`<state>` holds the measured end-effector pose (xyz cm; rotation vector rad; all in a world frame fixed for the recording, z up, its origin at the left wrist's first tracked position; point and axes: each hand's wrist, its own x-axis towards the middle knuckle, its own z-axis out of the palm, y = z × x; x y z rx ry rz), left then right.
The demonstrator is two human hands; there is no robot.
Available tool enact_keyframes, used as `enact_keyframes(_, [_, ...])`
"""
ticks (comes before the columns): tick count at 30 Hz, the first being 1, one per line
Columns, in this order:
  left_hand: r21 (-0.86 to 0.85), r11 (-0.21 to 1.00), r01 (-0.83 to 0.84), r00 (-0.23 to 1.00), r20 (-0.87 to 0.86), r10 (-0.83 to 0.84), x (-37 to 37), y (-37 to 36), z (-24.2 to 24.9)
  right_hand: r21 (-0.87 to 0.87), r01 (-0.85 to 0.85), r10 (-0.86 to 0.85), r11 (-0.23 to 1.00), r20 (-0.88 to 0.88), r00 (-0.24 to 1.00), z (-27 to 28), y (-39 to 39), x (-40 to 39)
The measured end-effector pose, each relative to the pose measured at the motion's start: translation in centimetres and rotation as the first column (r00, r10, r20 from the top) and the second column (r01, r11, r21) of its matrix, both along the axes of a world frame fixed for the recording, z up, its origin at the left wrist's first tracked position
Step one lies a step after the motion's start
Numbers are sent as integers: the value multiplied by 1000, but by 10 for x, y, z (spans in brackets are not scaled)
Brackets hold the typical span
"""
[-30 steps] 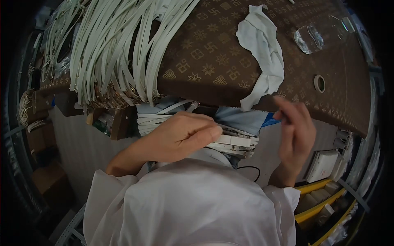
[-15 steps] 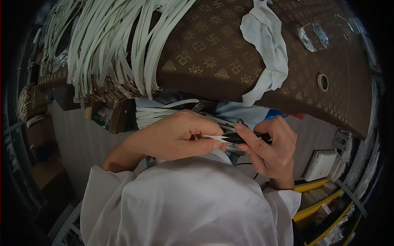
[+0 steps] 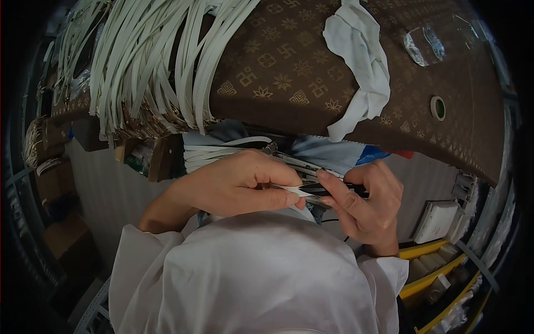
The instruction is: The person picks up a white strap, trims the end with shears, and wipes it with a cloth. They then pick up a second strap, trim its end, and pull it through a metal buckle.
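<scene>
My left hand (image 3: 250, 183) pinches the end of a white strap (image 3: 293, 190) between thumb and fingers, in front of my chest. In my right hand (image 3: 367, 201) is a dark tool (image 3: 318, 188), whose narrow tip meets the strap end beside my left fingertips. The tool's exact kind is hard to make out. More white straps (image 3: 214, 153) lie in a bundle just beyond my hands, across the lap, with metal parts near them.
A brown patterned cloth (image 3: 267, 83) covers the table ahead. On it are hanging white straps (image 3: 150, 61), a white cloth (image 3: 364, 61), a tape roll (image 3: 438, 108) and clear plastic (image 3: 425, 45). Yellow bins (image 3: 425, 278) stand at the lower right.
The dark tool's tip has shifted slightly against the strap end, and the right fingers have moved a little. The left hand still pinches the strap.
</scene>
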<state>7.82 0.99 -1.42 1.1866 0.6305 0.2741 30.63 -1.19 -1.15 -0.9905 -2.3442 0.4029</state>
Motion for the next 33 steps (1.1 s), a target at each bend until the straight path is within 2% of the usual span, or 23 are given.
enact_keyframes(9, [30, 999, 19, 1000, 19, -20, 0, 1, -3, -14, -29, 28, 999, -13, 1000, -4, 2, 3])
enact_keyframes(11, [22, 1000, 1, 999, -45, 0, 1, 1, 2, -174, 96, -128, 980, -184, 975, -8, 3, 4])
enact_keyframes(12, [23, 1000, 0, 999, -45, 1, 1, 0, 1, -174, 96, -128, 980, -183, 975, -7, 3, 4])
enact_keyframes(14, [76, 997, -13, 1000, -24, 15, 1, -2, -3, -360, 161, -303, 919, -383, 872, -2, 5, 4])
enact_keyframes(15, [75, 997, -11, 1000, -23, 13, 2, -3, -6, -361, 163, -305, 918, -382, 872, -2, 5, 1])
enact_keyframes(17, [170, 985, -27, 999, 36, 22, 5, -2, -10, -518, -6, -265, 856, -448, 854, -3, 7, -8])
enact_keyframes(18, [171, 985, -24, 999, 36, 18, 5, -1, -12, -517, -3, -268, 856, -449, 852, -5, 6, -4])
enact_keyframes(20, [141, 989, 38, 999, -3, -38, 2, 1, -13, -812, -226, -327, 538, -448, 832, -12, 3, 7])
enact_keyframes(21, [140, 989, 36, 999, -3, -36, 2, 1, -12, -812, -227, -325, 537, -448, 833, -13, 3, 7])
enact_keyframes(23, [103, 993, -55, 998, -13, 56, 2, 0, -8, -843, -264, -444, 469, -483, 755, -14, 4, 7])
enact_keyframes(27, [52, 993, -102, 994, 46, 100, 2, -2, -5, -845, -245, -447, 475, -472, 760, -14, 3, 9])
enact_keyframes(30, [-16, 995, -101, 994, 34, 101, 2, -3, -3, -809, -240, -392, 536, -491, 778, -15, 3, 7])
enact_keyframes(32, [-61, 990, -126, 992, -12, 125, 2, -3, 0, -570, 69, -403, 819, -486, 775, -15, 3, -2])
enact_keyframes(33, [-63, 990, -128, 992, -13, 127, 2, -3, 1, -571, 67, -402, 818, -485, 776, -12, 3, -2])
